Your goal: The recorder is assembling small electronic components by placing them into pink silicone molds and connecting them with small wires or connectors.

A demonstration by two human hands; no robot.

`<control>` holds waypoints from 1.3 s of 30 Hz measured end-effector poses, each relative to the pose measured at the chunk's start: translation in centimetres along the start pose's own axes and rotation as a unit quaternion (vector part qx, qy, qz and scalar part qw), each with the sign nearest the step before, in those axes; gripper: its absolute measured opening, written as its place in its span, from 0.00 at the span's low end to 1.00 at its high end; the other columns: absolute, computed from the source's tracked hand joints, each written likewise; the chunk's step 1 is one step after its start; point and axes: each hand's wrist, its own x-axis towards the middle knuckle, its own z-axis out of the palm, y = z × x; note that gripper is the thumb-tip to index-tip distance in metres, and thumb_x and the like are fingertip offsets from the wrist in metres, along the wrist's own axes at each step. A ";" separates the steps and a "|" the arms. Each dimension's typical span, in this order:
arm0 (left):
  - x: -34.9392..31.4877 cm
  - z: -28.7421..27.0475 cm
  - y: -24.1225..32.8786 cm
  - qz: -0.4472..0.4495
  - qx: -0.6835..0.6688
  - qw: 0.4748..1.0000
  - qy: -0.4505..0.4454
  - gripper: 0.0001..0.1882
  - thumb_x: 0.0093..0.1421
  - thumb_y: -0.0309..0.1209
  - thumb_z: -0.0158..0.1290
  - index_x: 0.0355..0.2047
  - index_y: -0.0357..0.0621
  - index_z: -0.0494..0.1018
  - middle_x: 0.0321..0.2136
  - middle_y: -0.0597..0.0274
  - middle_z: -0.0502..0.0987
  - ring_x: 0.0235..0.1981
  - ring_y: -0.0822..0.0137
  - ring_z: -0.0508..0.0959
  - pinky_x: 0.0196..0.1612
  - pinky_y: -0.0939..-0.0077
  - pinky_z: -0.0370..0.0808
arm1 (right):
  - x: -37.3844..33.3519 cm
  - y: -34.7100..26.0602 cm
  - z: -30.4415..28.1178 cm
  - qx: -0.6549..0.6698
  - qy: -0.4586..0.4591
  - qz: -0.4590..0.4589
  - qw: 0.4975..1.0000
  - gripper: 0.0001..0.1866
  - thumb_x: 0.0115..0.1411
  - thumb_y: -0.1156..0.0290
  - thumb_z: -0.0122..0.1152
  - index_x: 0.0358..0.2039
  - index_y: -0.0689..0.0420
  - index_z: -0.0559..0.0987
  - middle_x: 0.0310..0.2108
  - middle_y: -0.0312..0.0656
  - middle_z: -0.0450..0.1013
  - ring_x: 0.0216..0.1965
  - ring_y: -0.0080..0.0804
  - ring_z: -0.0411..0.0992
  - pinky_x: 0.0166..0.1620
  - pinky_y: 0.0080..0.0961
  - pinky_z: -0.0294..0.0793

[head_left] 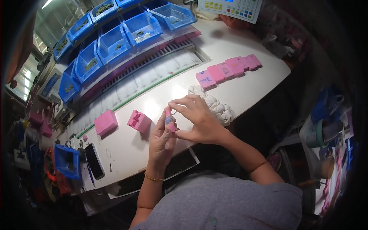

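Observation:
Over the near edge of the bench, my left hand [162,142] is closed around a small pink block [170,123] with yellow and bluish patches on it. My right hand [201,119] curves round the same block from the other side. Its fingertips are at the block's upper end and its thumb at the lower end. On the bench to the left of my hands stands a pink block with a notched top [139,121]. Further left is a plain-sided pink block [105,122]. A knotted bundle of white cloth [218,108] lies just beyond my right hand.
A row of pink blocks [229,69] runs along the far right of the white bench [253,42]. Blue bins [142,27] with small greenish pieces rise at the back left. A phone [94,161] lies at the left edge, beside a blue tray [67,163]. A keypad machine [232,8] stands behind.

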 end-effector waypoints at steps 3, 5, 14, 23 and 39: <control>-0.7 0.8 0.8 -0.022 -0.012 0.999 0.029 0.32 0.69 0.30 0.52 0.70 0.39 0.54 0.49 0.65 0.70 0.49 0.74 0.69 0.55 0.77 0.68 | -0.1 0.3 0.7 0.020 0.017 -0.011 1.000 0.33 0.47 0.60 0.71 0.55 0.57 0.75 0.52 0.43 0.70 0.56 0.45 0.64 0.59 0.43 0.63; -0.8 1.0 1.2 -0.049 0.008 0.997 0.056 0.29 0.69 0.29 0.51 0.68 0.38 0.58 0.47 0.65 0.72 0.48 0.74 0.71 0.55 0.77 0.69 | 0.0 0.2 0.8 0.032 0.014 -0.017 0.999 0.32 0.47 0.61 0.71 0.53 0.57 0.76 0.51 0.43 0.71 0.56 0.45 0.64 0.59 0.43 0.63; -1.2 0.1 3.8 0.137 0.453 0.866 0.163 0.19 0.68 0.29 0.54 0.58 0.37 0.73 0.43 0.63 0.78 0.38 0.74 0.74 0.42 0.79 0.73 | -0.4 0.6 0.6 0.081 0.032 -0.001 0.996 0.30 0.46 0.63 0.74 0.50 0.57 0.77 0.47 0.45 0.72 0.52 0.43 0.67 0.57 0.38 0.65; -0.1 -6.7 7.7 0.068 0.515 0.810 0.272 0.14 0.62 0.33 0.61 0.44 0.36 0.81 0.32 0.62 0.83 0.31 0.77 0.78 0.35 0.81 0.74 | 1.7 -0.9 2.7 0.258 -0.014 0.074 0.963 0.30 0.52 0.62 0.75 0.53 0.60 0.75 0.48 0.45 0.71 0.48 0.34 0.70 0.50 0.30 0.71; -3.7 -8.5 7.3 0.040 0.335 0.912 0.235 0.21 0.67 0.28 0.54 0.59 0.34 0.71 0.27 0.65 0.78 0.24 0.80 0.74 0.27 0.85 0.71 | 4.6 -2.8 7.9 0.257 -0.113 0.065 0.958 0.31 0.58 0.61 0.70 0.55 0.66 0.69 0.50 0.48 0.63 0.35 0.25 0.69 0.40 0.24 0.73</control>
